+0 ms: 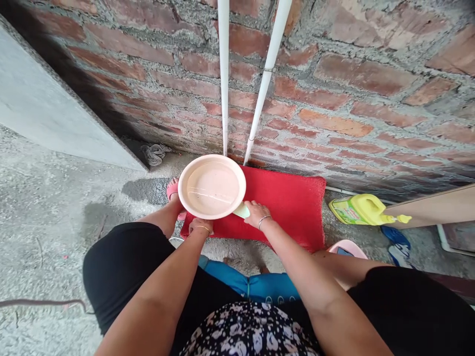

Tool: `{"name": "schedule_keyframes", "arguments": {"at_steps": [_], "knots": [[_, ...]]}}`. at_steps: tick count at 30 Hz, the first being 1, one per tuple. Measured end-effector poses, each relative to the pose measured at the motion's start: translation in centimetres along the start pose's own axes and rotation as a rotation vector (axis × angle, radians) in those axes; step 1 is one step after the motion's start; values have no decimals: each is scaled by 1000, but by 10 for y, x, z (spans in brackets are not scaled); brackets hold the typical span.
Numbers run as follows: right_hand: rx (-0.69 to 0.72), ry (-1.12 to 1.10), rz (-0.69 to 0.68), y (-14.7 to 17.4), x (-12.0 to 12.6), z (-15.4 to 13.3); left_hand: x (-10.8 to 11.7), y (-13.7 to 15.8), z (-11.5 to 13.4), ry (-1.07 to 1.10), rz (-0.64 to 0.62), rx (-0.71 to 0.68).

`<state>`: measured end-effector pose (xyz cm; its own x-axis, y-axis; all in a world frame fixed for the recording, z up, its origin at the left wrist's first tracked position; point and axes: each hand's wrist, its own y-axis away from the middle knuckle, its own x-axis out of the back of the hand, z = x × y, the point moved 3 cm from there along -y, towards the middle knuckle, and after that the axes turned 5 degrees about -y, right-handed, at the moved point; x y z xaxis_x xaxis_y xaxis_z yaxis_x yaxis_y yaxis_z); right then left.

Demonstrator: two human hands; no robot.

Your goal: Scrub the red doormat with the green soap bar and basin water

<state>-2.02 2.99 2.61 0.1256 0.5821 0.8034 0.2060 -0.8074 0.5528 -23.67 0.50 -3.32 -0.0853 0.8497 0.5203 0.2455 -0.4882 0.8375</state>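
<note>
Left hand (200,226) gripping near rim of bowl (212,186), held tilted above red mat (293,202); right hand (255,212) closed on pale sponge (242,210) at bowl's edge. Likely risk: one-handed rim grip slipping, bowl dropping onto mat. Rough concrete floor (48,207); brick wall (352,99), two white pipes (223,74); yellow bottle (361,207) right.

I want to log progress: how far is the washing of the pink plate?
In hand: the left hand holds the round pink plastic plate; the right hand presses a pale green sponge to its rim. No foam shows; the yellow detergent bottle lies aside. Rinsing seems left.
</note>
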Motion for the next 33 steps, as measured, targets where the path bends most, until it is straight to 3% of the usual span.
{"name": "schedule_keyframes", "arguments": {"at_steps": [2, 4, 8, 10, 13, 19, 22, 24, 27, 31, 33], "knots": [[-13, 16, -4, 3, -2, 16, 0, 0, 0, 0, 2, -4], [-63, 72, -9, 14, 5, 50, -1, -1, 0, 5, 12, -3], [-264, 230, -110, 50, 31, 132, -1, -1, 1, 29, 12, -13], [-350, 285, -142, 63, 44, 157, 0, 0, 1, 24, -4, -17], [-326, 261, -97, 62, 52, 152, 1, 1, 2, 22, -8, -12], [-47, 22, 29, 5, 31, 50, 0, 1, 1, 22, 6, -6], [-14, -42, 38, -17, 18, 26, 1, 3, 1, 7, 9, -17], [-24, -51, 24, -17, 14, 36, 2, 5, 2, 1, 11, -14], [-90, 5, 10, 3, 17, 87, 5, 7, 4, 6, 1, 2], [-293, 157, -33, 46, 39, 164, 7, 8, 4, 1, -6, 15], [-371, 211, -35, 59, 54, 180, 7, 9, 4, 0, -2, 8]]}}
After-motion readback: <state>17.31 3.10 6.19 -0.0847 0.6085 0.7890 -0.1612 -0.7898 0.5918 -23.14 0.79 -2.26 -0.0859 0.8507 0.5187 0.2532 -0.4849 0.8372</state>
